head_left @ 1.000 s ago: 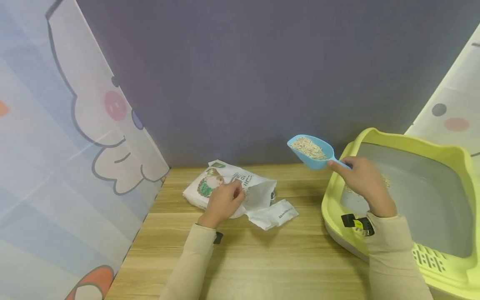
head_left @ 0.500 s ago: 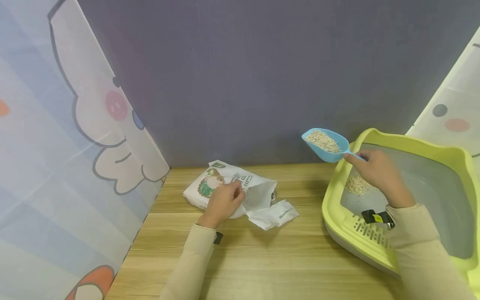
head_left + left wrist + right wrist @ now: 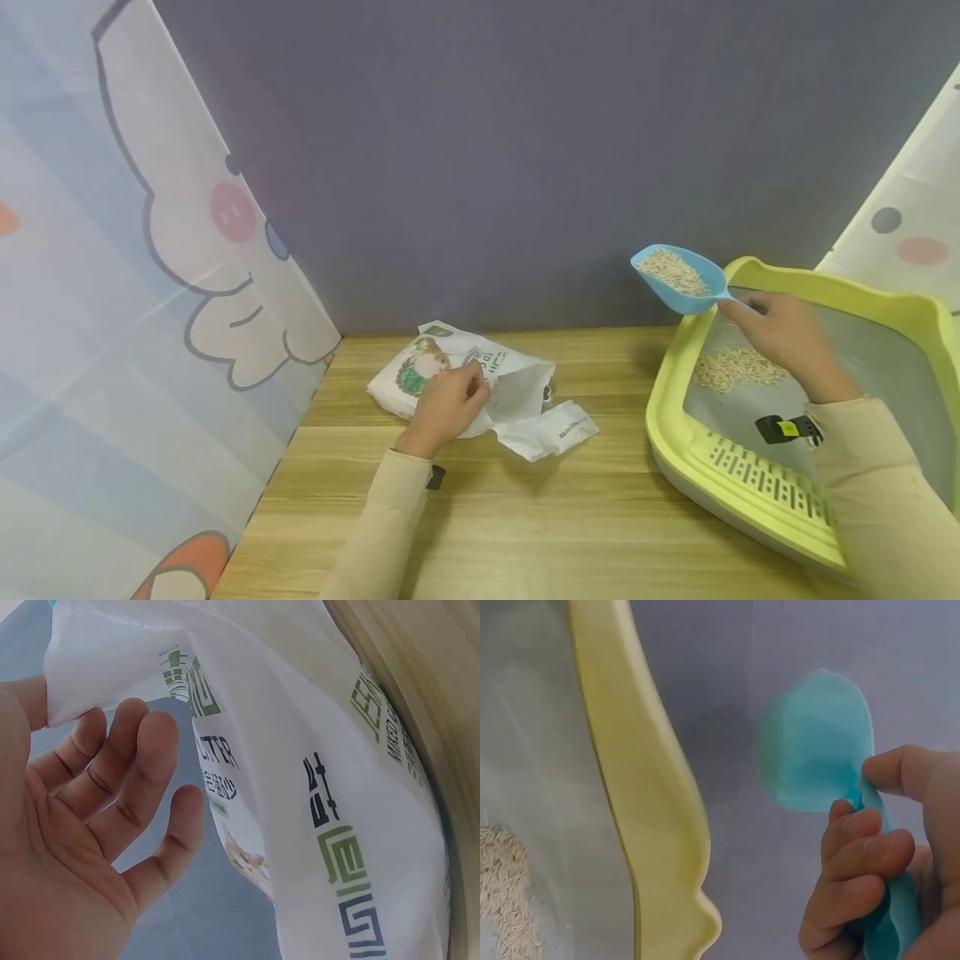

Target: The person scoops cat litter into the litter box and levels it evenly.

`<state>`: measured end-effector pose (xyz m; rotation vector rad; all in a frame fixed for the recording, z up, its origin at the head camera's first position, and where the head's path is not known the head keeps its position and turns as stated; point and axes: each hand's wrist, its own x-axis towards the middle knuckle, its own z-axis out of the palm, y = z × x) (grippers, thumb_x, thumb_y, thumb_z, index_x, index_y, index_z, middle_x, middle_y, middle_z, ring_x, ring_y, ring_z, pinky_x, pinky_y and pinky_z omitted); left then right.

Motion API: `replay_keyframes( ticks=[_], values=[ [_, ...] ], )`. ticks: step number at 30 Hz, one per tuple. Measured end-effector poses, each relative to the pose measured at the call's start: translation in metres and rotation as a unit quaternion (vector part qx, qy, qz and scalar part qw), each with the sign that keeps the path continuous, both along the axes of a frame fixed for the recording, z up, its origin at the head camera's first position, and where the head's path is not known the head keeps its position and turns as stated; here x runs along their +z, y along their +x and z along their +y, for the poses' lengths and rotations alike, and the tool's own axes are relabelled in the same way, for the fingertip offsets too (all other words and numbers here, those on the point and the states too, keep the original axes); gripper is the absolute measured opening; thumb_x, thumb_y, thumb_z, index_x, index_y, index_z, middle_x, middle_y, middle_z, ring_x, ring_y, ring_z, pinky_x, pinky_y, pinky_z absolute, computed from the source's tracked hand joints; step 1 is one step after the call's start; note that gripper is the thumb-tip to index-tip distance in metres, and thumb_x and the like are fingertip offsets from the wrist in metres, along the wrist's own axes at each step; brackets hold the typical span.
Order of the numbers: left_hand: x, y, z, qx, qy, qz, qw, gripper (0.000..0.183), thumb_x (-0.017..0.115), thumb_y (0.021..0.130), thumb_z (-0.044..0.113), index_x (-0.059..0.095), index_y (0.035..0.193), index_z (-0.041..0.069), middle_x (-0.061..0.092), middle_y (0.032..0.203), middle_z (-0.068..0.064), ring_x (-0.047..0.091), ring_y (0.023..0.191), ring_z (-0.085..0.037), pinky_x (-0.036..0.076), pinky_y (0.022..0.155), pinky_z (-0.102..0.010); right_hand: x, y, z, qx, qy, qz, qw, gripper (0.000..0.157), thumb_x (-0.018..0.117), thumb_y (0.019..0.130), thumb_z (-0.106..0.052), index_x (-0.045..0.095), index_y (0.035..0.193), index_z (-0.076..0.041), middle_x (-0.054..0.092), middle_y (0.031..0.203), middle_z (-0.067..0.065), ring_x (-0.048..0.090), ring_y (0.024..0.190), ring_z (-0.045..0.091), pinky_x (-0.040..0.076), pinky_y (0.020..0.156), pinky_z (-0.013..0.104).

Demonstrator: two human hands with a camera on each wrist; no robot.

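My right hand grips the handle of a light blue scoop, its fingers curled round it in the right wrist view. Pale pellet litter fills the scoop's bowl, which is held up over the far left rim of the litter box. On the left, a white cat litter bag lies on its side, its torn mouth toward the right. The thumb and forefinger of my left hand pinch the bag's edge; in the left wrist view the other fingers are loosely bent beside the printed bag.
A small heap of pellets lies on the grey floor of the yellow-rimmed box. A slotted yellow ledge runs along its near side. The wooden table ends at a dark grey panel behind, with a printed curtain at left.
My right hand has carried the filled scoop to the right and slightly up, from above the table to over the box's rim. My left hand and the bag have stayed in place.
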<state>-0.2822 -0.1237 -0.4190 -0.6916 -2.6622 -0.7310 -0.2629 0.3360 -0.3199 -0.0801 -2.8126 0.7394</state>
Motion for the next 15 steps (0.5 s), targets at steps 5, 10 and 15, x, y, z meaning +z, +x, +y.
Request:
replay_keyframes(
  ticks=[5, 10, 15],
  values=[
    [0.000, 0.001, -0.001, -0.001, -0.001, 0.002, 1.0000, 0.019, 0.062, 0.093, 0.021, 0.053, 0.077, 0.020, 0.043, 0.057, 0.010, 0.036, 0.051, -0.006, 0.030, 0.049, -0.024, -0.003, 0.001, 0.010, -0.005, -0.013, 0.000, 1.000, 0.057, 0.047, 0.102, -0.056, 0.066, 0.104, -0.003, 0.057, 0.077, 0.005, 0.047, 0.068, 0.020, 0.036, 0.058, 0.035],
    [0.000, 0.001, 0.000, -0.002, -0.001, 0.006, 1.0000, 0.018, 0.062, 0.093, 0.020, 0.053, 0.077, 0.020, 0.042, 0.057, 0.011, 0.037, 0.051, -0.006, 0.030, 0.050, -0.024, -0.007, 0.003, 0.019, -0.016, -0.020, 0.000, 1.000, 0.054, 0.048, 0.102, -0.056, 0.066, 0.100, -0.005, 0.060, 0.080, 0.002, 0.047, 0.067, 0.017, 0.036, 0.058, 0.034],
    [0.000, 0.000, 0.002, -0.004, 0.003, 0.006, 1.0000, 0.019, 0.062, 0.093, 0.021, 0.053, 0.077, 0.020, 0.042, 0.057, 0.011, 0.038, 0.052, -0.006, 0.030, 0.050, -0.024, -0.013, 0.006, 0.025, -0.024, -0.053, -0.002, 0.998, 0.052, 0.048, 0.102, -0.054, 0.066, 0.097, -0.006, 0.057, 0.073, -0.003, 0.045, 0.061, 0.017, 0.036, 0.055, 0.035]
  ],
)
